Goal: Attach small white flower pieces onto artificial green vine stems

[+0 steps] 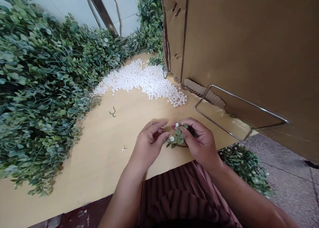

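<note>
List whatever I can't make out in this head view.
In the head view:
Sprig: part of its stem, hidden by the right hand.
Left hand: its lower fingers, hidden behind the thumb and palm.
Small white piece: too small to identify.
Greenery pile: cut off by the left edge.
Cardboard: cut off by the top and right edges.

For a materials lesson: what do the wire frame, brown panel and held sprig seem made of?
Wire frame: probably polished metal, by its bright highlights. Brown panel: matt corrugated cardboard, by its torn, ridged edge. Sprig: dull, perhaps plastic; leaves look smooth.
</note>
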A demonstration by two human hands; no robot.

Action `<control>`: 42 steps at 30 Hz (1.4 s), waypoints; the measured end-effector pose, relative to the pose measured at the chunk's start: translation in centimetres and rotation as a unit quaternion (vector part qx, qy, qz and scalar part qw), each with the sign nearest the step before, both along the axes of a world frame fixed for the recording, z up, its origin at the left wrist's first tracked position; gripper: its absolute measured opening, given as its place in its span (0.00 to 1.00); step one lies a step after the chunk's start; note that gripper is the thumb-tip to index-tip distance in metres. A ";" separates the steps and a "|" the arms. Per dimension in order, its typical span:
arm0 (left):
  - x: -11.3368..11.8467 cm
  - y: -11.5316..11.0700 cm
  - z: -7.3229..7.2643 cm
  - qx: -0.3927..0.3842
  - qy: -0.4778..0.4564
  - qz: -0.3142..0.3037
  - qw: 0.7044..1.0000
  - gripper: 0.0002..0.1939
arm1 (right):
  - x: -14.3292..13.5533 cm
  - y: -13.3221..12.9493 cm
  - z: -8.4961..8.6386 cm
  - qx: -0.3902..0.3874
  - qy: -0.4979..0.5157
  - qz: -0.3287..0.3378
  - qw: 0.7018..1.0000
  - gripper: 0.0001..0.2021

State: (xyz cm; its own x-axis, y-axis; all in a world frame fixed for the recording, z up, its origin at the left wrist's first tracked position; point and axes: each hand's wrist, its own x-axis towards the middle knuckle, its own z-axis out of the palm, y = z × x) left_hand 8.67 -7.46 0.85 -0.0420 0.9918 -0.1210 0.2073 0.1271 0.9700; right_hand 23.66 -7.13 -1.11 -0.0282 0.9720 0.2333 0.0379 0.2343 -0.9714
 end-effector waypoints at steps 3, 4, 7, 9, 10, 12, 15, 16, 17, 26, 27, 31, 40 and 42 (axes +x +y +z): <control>0.0 -0.3 0.0 -0.037 -0.010 -0.007 0.999 0.14 | 0.3 -0.1 0.4 0.003 0.050 0.035 0.998 0.04; 0.1 -0.3 0.0 -0.054 -0.029 -0.004 0.998 0.13 | 0.6 -0.1 0.6 0.001 0.072 0.071 0.995 0.06; 0.1 -0.3 0.1 -0.070 -0.086 0.020 0.994 0.08 | 1.6 0.2 1.2 -0.040 0.155 0.196 0.967 0.23; 0.2 -0.2 0.2 -0.064 -0.109 0.040 0.991 0.07 | 2.1 0.6 1.5 -0.089 0.192 0.225 0.951 0.27; 0.3 -0.1 0.3 -0.060 -0.116 0.049 0.990 0.08 | 2.3 0.8 1.6 -0.110 0.189 0.217 0.951 0.26; 0.5 0.1 0.6 -0.048 -0.126 0.059 0.989 0.08 | 2.2 1.2 1.6 -0.133 0.137 0.178 0.965 0.19; 1.3 0.5 1.2 -0.012 -0.129 0.060 0.990 0.06 | 1.1 1.4 1.2 -0.133 0.019 0.123 0.983 0.05; 1.6 0.7 1.4 0.004 -0.126 0.056 0.990 0.05 | 0.6 1.4 1.1 -0.125 -0.012 0.118 0.985 0.08; 1.9 0.8 1.5 0.022 -0.119 0.052 0.991 0.05 | 0.1 1.3 1.0 -0.111 -0.034 0.113 0.987 0.10; 1.4 3.3 2.3 0.084 -0.033 -0.001 0.996 0.04 | -1.0 0.3 0.2 -0.026 -0.065 0.077 0.995 0.07; 0.9 4.1 2.0 0.076 -0.013 0.001 0.997 0.05 | -0.9 0.2 0.1 -0.021 -0.074 0.072 0.994 0.08; -1.4 8.6 0.4 0.072 0.197 0.077 0.975 0.10 | -1.0 0.4 -0.1 0.014 -0.118 0.018 0.993 0.07; -2.2 10.8 -0.8 0.112 0.450 0.033 0.886 0.09 | -1.0 0.5 -0.1 0.016 -0.103 0.024 0.994 0.07; -2.4 10.1 -0.5 0.118 0.448 0.026 0.886 0.09 | -1.0 0.5 -0.1 0.002 -0.096 0.033 0.995 0.08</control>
State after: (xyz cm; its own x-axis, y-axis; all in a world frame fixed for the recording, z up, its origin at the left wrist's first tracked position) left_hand 6.23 2.68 0.36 -0.0618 0.9790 0.1944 0.9070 -0.0262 0.4203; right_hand 22.63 -6.62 -1.17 -0.1368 0.9658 0.2204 0.2072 0.2455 -0.9470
